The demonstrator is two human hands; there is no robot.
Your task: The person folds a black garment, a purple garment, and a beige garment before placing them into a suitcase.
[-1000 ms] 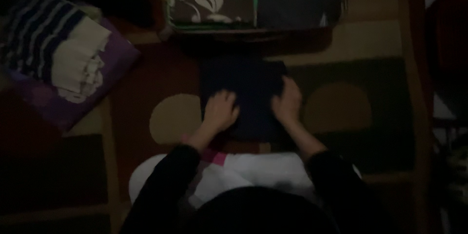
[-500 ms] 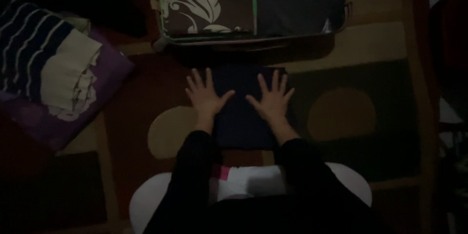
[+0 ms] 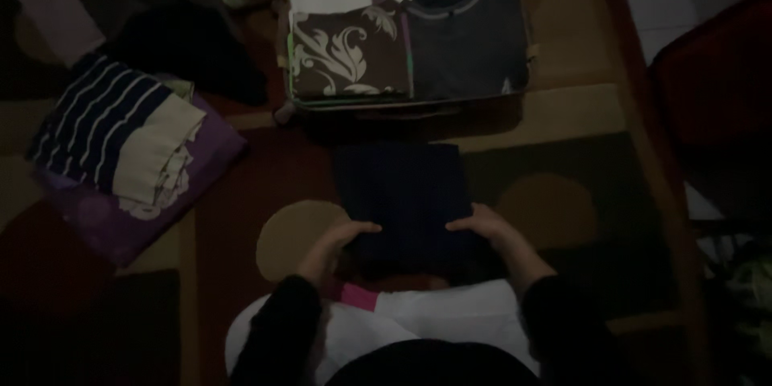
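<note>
Your left hand and right hand both grip the near end of the folded dark cloth, one per corner. Fingers curl over the top of the fabric on each side, thumbs hidden under/behind it, so both hands are closed on the cloth. The light is too dim to tell how tight the hold is.

The cloth lies flat on the patterned rug, right in front of your lap, between two pale round spots in the rug pattern. Its far edge sits just short of the open suitcase.

Inside the suitcase: a brown cloth w/ white leaf print on the left, a dark garment beside it on the right.

Off to the left, well apart from your hands, a stack of folded clothes: striped piece on top, purple one at the bottom.
</note>
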